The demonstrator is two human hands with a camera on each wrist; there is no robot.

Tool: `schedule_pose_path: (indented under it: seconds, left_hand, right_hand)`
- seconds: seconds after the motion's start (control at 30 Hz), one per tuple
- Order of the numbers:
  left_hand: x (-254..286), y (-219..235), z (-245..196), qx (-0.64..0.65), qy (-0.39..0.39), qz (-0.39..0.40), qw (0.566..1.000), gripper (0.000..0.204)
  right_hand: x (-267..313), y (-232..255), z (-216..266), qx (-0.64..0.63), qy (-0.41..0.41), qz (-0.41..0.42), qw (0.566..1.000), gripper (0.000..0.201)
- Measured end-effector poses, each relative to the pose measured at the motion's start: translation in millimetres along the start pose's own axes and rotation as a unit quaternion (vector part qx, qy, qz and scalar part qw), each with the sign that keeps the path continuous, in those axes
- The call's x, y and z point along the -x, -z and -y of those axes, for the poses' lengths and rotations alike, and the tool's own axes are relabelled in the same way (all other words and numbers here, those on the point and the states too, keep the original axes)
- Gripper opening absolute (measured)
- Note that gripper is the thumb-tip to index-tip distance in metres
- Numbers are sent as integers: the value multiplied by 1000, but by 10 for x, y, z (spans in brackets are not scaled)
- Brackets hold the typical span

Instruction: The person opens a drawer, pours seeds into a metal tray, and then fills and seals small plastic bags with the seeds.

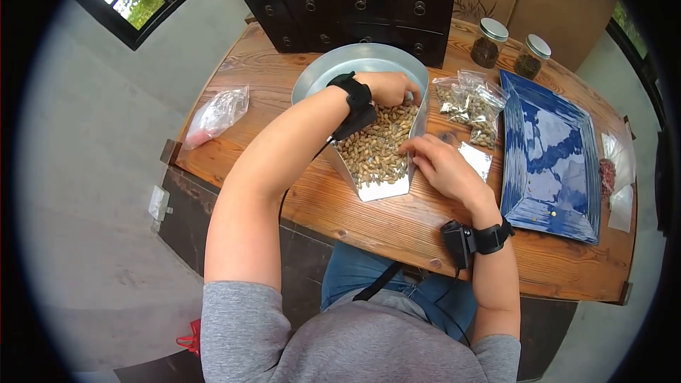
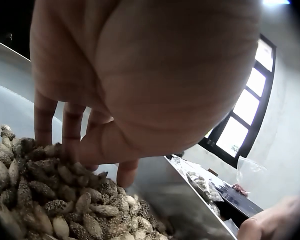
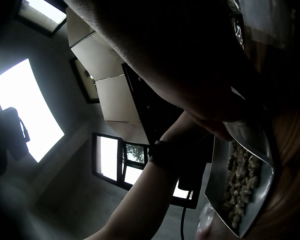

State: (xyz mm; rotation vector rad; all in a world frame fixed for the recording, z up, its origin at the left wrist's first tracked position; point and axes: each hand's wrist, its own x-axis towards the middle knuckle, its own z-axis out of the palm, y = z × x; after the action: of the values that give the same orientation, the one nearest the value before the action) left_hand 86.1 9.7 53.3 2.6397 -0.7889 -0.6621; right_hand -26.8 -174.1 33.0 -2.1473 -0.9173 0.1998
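Observation:
A silver metal scoop pan (image 1: 319, 71) with a round back and a narrow front lies on the table. Small, dry, oval brown pods (image 1: 376, 149) fill its front part; close up, the pods (image 2: 90, 210) look rough and speckled. My left hand (image 1: 389, 89) reaches into the pan from above. Its fingers (image 2: 43, 122) point down, spread, with the tips among the pods. At the pan's right wall, my right hand (image 1: 447, 167) pinches the rim, fingers over the edge and thumb outside. In the right wrist view the right hand (image 3: 190, 75) is mostly dark.
Right of the pan lie clear bags of pale dried pieces (image 1: 472, 103), a small white packet (image 1: 477, 159) and a blue rectangular tray (image 1: 550, 206). Two lidded jars (image 1: 489, 42) stand behind. A dark drawer cabinet (image 1: 347, 0) borders the back; a plastic bag (image 1: 220, 117) lies left.

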Motion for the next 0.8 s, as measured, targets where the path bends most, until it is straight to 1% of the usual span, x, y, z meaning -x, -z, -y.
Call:
schedule_pose_path:
  seconds: [0.03,0.1,0.2,0.27,0.33,0.37,0.4,0.47,0.5,0.57,0.6,0.67,0.8]
  left_hand:
    - [41,7,-32,1,1,0,1000,47]
    - [127,18,-86,12,10,23,1000,45]
    - [312,70,-157,24,19,27,999,44]
    - [339,81,-54,46,16,24,999,44]
    - [363,91,34,30,60,-70,995,44]
    - [329,70,130,-19,50,-103,993,42]
    - [313,34,182,-18,50,-106,993,42]
    - [286,-1,223,-112,142,-145,973,38]
    - [267,9,253,-110,141,-147,973,38]
    - [278,45,245,-47,116,-43,991,35]
    - [282,44,238,-47,116,-42,991,35]
    - [347,64,127,67,139,18,988,34]
    - [377,52,12,36,126,11,991,37]
  right_hand:
    - [0,-7,0,-5,5,-6,1000,18]
    - [0,-13,-17,-3,8,-6,1000,18]
    - [-1,-16,-25,-3,12,-9,1000,18]
    - [3,-17,-24,-4,13,-12,1000,18]
    - [3,-18,-22,-13,7,-10,1000,19]
    - [2,-19,-22,-11,8,-8,1000,19]
    - [-2,-19,-27,-5,9,-4,1000,19]
    - [-9,-15,-26,5,10,2,1000,20]
    - [-6,-14,-21,0,11,1,1000,20]
    - [-6,-6,-17,-4,11,-1,1000,20]
    - [-8,-5,-15,-3,5,2,1000,20]
    - [-7,-10,-19,-5,-3,6,1000,20]
    - [-13,-10,-33,-4,3,7,1000,20]
